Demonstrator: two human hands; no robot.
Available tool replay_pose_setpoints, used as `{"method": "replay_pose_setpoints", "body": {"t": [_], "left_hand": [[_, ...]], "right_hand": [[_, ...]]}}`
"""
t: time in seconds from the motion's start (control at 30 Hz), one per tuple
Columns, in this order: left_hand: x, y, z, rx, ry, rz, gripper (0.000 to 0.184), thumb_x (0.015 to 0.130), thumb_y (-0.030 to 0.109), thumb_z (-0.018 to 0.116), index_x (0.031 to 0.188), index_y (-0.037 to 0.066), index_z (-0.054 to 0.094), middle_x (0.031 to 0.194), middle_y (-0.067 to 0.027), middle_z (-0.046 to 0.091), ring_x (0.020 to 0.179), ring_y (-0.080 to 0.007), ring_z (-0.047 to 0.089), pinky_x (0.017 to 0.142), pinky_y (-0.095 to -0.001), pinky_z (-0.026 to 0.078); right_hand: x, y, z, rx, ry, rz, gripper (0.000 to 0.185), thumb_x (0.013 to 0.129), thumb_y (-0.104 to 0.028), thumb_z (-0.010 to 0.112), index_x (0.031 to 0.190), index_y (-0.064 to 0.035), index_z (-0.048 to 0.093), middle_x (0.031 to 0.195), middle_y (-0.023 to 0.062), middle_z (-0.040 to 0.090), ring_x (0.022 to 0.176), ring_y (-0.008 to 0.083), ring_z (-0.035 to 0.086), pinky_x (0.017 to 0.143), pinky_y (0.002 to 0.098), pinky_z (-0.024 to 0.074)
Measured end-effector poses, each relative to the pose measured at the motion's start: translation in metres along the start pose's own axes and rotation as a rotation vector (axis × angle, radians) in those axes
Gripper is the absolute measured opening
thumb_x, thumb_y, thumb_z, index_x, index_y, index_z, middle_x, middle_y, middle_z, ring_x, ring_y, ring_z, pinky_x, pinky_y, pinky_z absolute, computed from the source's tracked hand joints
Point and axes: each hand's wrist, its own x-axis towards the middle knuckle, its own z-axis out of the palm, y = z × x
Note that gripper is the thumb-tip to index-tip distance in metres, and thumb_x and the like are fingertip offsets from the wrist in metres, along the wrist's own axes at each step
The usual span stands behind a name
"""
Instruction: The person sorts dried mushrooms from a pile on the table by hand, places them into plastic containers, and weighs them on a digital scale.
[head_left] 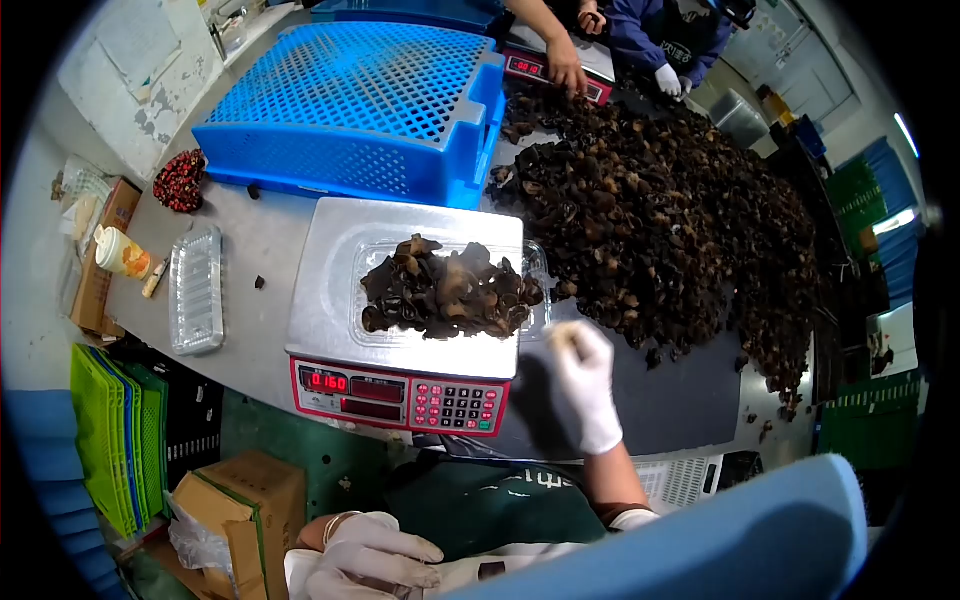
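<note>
My right hand [586, 385], in a white glove, hovers just right of the scale with its fingers bent together. What it holds, if anything, cannot be made out. My left hand [372, 558], also gloved, rests low near the dark green apron [480, 505], fingers stretched out. On the steel pan of the red-edged digital scale [400, 395] sits a clear plastic tray [360, 322] heaped with dark wood ear mushrooms [450, 290]. The scale's display reads 0.160. A large pile of wood ear mushrooms [640, 230] spreads over the table to the right.
A blue perforated crate [345, 90] stands behind the scale. At left are a clear plastic container [197, 290], a paper cup [122, 253] and a red-and-black bundle [180, 181]. Across the table, other people's hands [566, 65] work near a second scale [527, 67]. A cardboard box [240, 520] stands below.
</note>
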Motion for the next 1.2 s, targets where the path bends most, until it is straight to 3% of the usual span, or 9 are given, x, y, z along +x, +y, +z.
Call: {"method": "replay_pose_setpoints", "body": {"t": [0.1, 0.23, 0.37, 0.43, 0.53, 0.77, 0.87, 1.03, 1.2], "left_hand": [[0.000, -0.003, -0.008, -0.045, -0.109, -0.014, 0.052, 0.101, 0.043, 0.040, 0.108, -0.003, 0.063, 0.105, -0.0238, 0.065, 0.085, -0.0369, 0.068, 0.071, -0.0439, 0.057], [0.004, -0.016, -0.015, -0.154, -0.260, 0.051, 0.063, 0.102, 0.049, 0.034, 0.109, -0.006, 0.063, 0.103, -0.0255, 0.066, 0.085, -0.0375, 0.069, 0.072, -0.0443, 0.058], [0.003, -0.027, -0.010, -0.229, -0.185, 0.088, 0.066, 0.101, 0.051, 0.034, 0.107, -0.007, 0.064, 0.105, -0.0262, 0.065, 0.087, -0.0378, 0.069, 0.072, -0.0440, 0.058], [0.003, -0.033, -0.011, -0.231, -0.194, 0.085, 0.066, 0.101, 0.051, 0.034, 0.107, -0.007, 0.064, 0.105, -0.0263, 0.065, 0.087, -0.0378, 0.069, 0.072, -0.0440, 0.058], [0.002, -0.038, -0.016, -0.229, -0.199, 0.083, 0.066, 0.101, 0.051, 0.034, 0.107, -0.007, 0.063, 0.105, -0.0264, 0.065, 0.087, -0.0379, 0.069, 0.072, -0.0439, 0.058], [0.000, -0.049, -0.025, -0.244, -0.218, 0.072, 0.065, 0.101, 0.051, 0.035, 0.108, -0.007, 0.063, 0.106, -0.0266, 0.064, 0.087, -0.0379, 0.069, 0.072, -0.0439, 0.058], [0.002, -0.051, -0.029, -0.238, -0.237, 0.085, 0.065, 0.101, 0.051, 0.035, 0.108, -0.007, 0.063, 0.107, -0.0267, 0.064, 0.087, -0.0380, 0.069, 0.072, -0.0438, 0.058], [-0.002, -0.048, -0.035, -0.204, -0.235, 0.085, 0.065, 0.101, 0.051, 0.035, 0.108, -0.007, 0.063, 0.107, -0.0269, 0.064, 0.087, -0.0380, 0.069, 0.072, -0.0438, 0.058], [-0.003, -0.048, -0.033, -0.222, -0.253, 0.087, 0.064, 0.100, 0.050, 0.036, 0.109, -0.007, 0.063, 0.108, -0.0270, 0.064, 0.088, -0.0380, 0.068, 0.072, -0.0437, 0.058]], "right_hand": [[0.031, 0.073, -0.029, -0.087, 0.252, 0.205, 0.012, 0.091, -0.002, 0.061, 0.100, 0.0010, 0.069, 0.097, 0.0103, 0.072, 0.089, 0.0157, 0.067, 0.081, 0.0275, 0.0512], [0.049, 0.106, -0.018, -0.429, 0.117, -0.022, 0.026, 0.086, -0.007, 0.063, 0.111, -0.0058, 0.068, 0.113, 0.0121, 0.068, 0.098, 0.0322, 0.066, 0.087, 0.0361, 0.0533], [0.061, 0.122, 0.013, -0.860, -0.011, -0.201, 0.025, 0.083, -0.010, 0.064, 0.108, -0.0086, 0.069, 0.119, 0.0148, 0.060, 0.095, 0.0320, 0.061, 0.082, 0.0425, 0.0523], [0.058, 0.124, 0.015, -0.689, -0.004, -0.183, 0.009, 0.082, -0.008, 0.064, 0.090, -0.0058, 0.065, 0.106, 0.0148, 0.061, 0.088, 0.0343, 0.062, 0.077, 0.0429, 0.0529], [0.037, 0.105, 0.000, -0.472, 0.036, -0.125, 0.005, 0.081, -0.007, 0.062, 0.085, -0.0058, 0.060, 0.096, 0.0116, 0.060, 0.084, 0.0331, 0.063, 0.074, 0.0394, 0.0526], [0.025, 0.144, -0.051, -0.797, 0.208, 0.239, 0.031, 0.082, -0.027, 0.074, 0.104, -0.0078, 0.065, 0.095, 0.0114, 0.068, 0.088, 0.0309, 0.066, 0.079, 0.0404, 0.0524], [0.030, 0.154, -0.052, -0.846, 0.217, 0.172, 0.022, 0.083, -0.026, 0.072, 0.092, -0.0069, 0.068, 0.094, 0.0110, 0.069, 0.089, 0.0329, 0.066, 0.079, 0.0404, 0.0527], [0.039, 0.093, -0.047, -0.198, 0.271, 0.089, 0.007, 0.086, -0.002, 0.067, 0.092, -0.0005, 0.065, 0.085, 0.0040, 0.066, 0.078, 0.0105, 0.060, 0.073, 0.0255, 0.0492], [0.067, -0.020, -0.006, -0.237, 0.062, -0.269, 0.010, 0.082, -0.002, 0.066, 0.092, -0.0033, 0.063, 0.093, 0.0088, 0.062, 0.080, 0.0222, 0.064, 0.072, 0.0307, 0.0518]]}}
